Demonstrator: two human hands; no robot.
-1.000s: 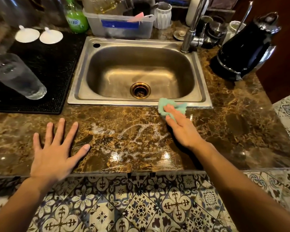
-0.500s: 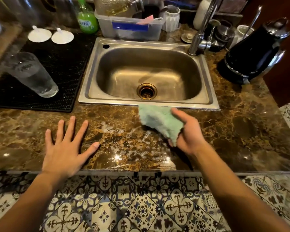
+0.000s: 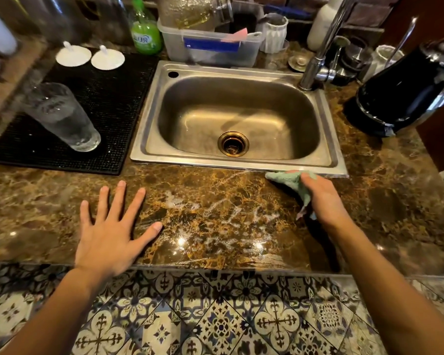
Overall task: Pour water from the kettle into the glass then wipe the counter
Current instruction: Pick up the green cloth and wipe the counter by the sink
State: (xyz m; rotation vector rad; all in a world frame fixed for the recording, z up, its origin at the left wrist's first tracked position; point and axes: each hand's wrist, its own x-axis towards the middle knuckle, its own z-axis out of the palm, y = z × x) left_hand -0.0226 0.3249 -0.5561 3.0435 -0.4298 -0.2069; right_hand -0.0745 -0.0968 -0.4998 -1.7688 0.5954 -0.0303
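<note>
Polished brown marble desk carries foamy white streaks ahead of a stainless steel sink. Right hand fingers clamp a green cloth at the sink's front rim. Left hand lies flat, fingers spread. Ribbed glass holding water stands on a black mat; black kettle far right.

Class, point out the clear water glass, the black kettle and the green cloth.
Clear water glass [image 3: 62, 116], head view, on its side wall.
Black kettle [image 3: 405, 90], head view, on its body.
Green cloth [image 3: 286, 180], head view, on its exposed fold.
</note>
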